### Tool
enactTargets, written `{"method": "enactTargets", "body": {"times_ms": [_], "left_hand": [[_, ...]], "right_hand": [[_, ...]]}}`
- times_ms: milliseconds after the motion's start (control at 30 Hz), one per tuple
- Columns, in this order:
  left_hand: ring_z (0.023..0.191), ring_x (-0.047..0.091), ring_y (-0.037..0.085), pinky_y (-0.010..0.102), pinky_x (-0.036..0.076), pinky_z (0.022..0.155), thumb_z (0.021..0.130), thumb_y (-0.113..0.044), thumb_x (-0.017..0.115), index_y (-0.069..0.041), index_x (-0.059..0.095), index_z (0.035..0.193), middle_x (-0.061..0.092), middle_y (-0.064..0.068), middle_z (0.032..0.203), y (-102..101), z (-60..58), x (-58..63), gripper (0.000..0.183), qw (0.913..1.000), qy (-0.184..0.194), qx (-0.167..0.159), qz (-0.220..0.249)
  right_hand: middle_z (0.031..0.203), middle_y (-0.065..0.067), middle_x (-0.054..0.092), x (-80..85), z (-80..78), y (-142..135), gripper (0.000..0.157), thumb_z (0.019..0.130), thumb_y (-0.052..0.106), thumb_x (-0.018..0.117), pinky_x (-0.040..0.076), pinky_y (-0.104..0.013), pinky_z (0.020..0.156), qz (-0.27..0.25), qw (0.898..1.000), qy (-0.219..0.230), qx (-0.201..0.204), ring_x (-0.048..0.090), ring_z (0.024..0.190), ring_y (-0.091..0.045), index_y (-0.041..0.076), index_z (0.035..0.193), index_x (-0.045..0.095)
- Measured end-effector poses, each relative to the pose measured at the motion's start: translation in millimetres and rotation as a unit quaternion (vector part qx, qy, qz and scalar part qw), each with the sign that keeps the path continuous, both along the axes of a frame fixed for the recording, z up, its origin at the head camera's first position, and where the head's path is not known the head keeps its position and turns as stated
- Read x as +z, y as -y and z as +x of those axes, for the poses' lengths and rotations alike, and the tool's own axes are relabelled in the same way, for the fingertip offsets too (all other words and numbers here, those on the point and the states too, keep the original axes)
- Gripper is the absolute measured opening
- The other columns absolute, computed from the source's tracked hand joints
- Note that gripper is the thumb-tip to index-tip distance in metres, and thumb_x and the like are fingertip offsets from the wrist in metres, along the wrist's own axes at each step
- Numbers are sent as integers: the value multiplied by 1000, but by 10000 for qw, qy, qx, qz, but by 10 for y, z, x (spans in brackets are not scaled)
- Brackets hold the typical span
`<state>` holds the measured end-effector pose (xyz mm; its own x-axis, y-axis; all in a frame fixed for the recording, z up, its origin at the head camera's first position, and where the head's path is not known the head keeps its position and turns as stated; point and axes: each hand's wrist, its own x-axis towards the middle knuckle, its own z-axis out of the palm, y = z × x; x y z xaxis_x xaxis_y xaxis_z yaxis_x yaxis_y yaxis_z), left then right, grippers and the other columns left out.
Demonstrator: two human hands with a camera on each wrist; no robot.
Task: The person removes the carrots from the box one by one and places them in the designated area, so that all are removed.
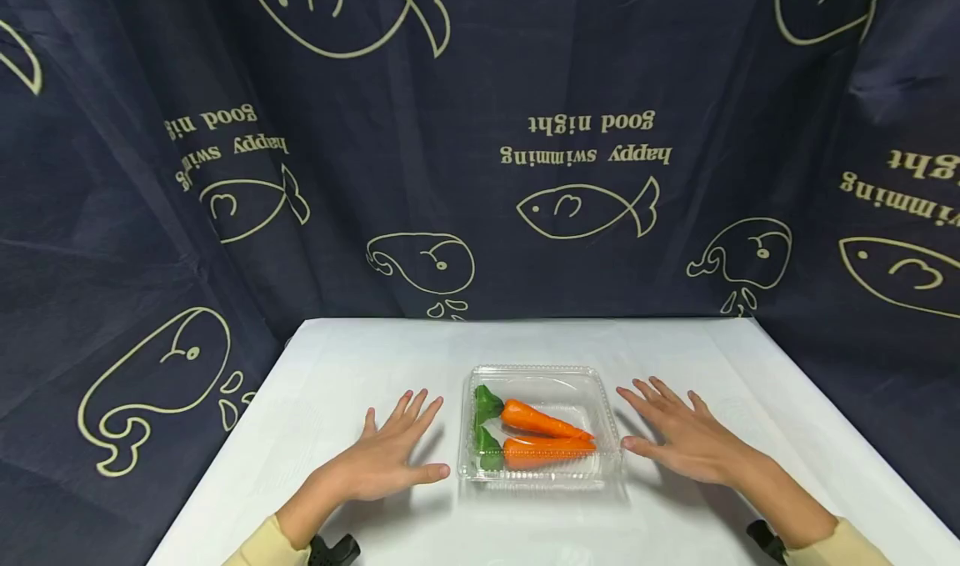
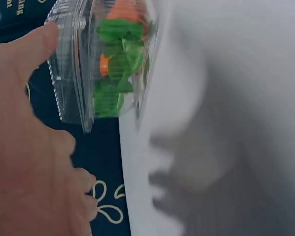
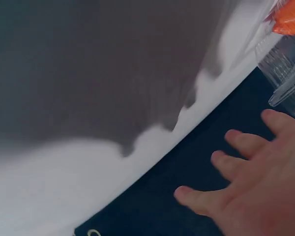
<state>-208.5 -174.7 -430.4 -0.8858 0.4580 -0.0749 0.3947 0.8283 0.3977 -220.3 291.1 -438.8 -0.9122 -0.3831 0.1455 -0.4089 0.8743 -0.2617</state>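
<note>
Carrots (image 1: 546,453) lie inside a clear plastic box (image 1: 534,474) that sits in the middle of the white table (image 1: 352,349), between the two hands. The box has ribbed edges, and its lid is down over the base; I cannot tell whether it is fully latched. Through the plastic, the orange bodies point toward the right wall and their green tops (image 1: 487,451) are bunched by the left wall. The tips come close together near the right side.

By count there are one box, two carrots, each with its own leafy top, and two hands. Two pale yellow sleeves (image 1: 264,546) and two black wrist straps (image 1: 333,551) show at the bottom of the head view.

Left hand (image 1: 386,459): fingers straight and spread apart, thumb out to the side, its tip just beside the left wall of the box. It holds nothing.

Right hand (image 1: 686,443): fingers likewise extended and fanned, grasping nothing. Its thumb tip is right by the right wall; whether it touches the plastic, I cannot tell. Shadows of both hands fall on the tabletop.

Behind the table hangs a dark blue cloth (image 1: 480,66) printed with pale fish, whales and upside-down words.
</note>
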Motion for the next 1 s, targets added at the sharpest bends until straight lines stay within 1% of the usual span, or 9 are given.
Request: {"method": "enactTargets", "body": {"times_ms": [167,267,400,467,567,633,700,833,1000], "left_hand": [[156,8,35,73,7,116,93,-63,58,-21,23,162,18,12,167,-49,10,-15,88,9970,5,-77,771],[152,23,36,65,20,118,94,-57,62,-16,31,159,31,14,163,-94,17,-25,83,9903,34,-10,1387],[139,48,35,56,39,111,96,-45,64,-9,41,153,53,16,148,-169,40,-30,72,9752,90,120,2207],[132,54,34,52,44,108,97,-38,65,-5,44,150,59,17,140,-210,55,-30,66,9654,212,182,2592],[126,58,35,43,49,104,98,-27,65,1,46,147,61,18,134,-274,71,-35,59,9480,426,322,3139],[126,58,36,37,50,102,97,-21,65,3,46,146,60,19,134,-316,84,-43,58,9358,577,452,3449],[126,57,36,36,50,102,96,-17,65,5,44,146,59,19,134,-353,102,-55,58,9253,686,562,3686],[131,53,37,47,45,108,95,-17,65,4,39,150,56,19,139,-423,149,-77,63,9115,888,766,3941],[135,49,38,59,34,114,93,-20,67,2,33,153,52,19,145,-500,213,-94,72,8948,1239,1074,4152]], "right_hand": [[148,-8,55,26,-9,-2,60,99,52,56,34,-65,106,-370,9982,-445,171,48,137,-37,22,150,49],[140,0,62,37,12,4,54,99,46,59,46,-55,100,-731,9962,-444,163,60,125,-27,21,147,53],[132,4,67,29,49,36,49,100,38,62,52,-42,89,-1306,9910,-233,188,65,110,-12,19,145,55],[128,2,68,17,56,58,48,100,33,62,52,-34,83,-1596,9866,-152,296,64,102,-6,16,144,56],[123,1,69,-1,69,87,46,101,28,62,50,-27,77,-1983,9790,39,468,61,97,0,11,143,56],[122,1,68,-9,85,104,47,101,26,62,49,-25,75,-2112,9758,186,540,60,97,0,8,144,54],[122,1,67,-10,103,118,49,101,25,61,49,-25,75,-2201,9732,317,586,61,98,-1,6,145,53],[126,-4,64,-5,139,137,53,101,23,61,51,-26,75,-2398,9668,583,668,62,97,-2,4,148,47],[132,-13,58,-36,178,160,59,101,18,61,52,-25,73,-2713,9526,1012,936,62,97,-3,2,153,38]]}}
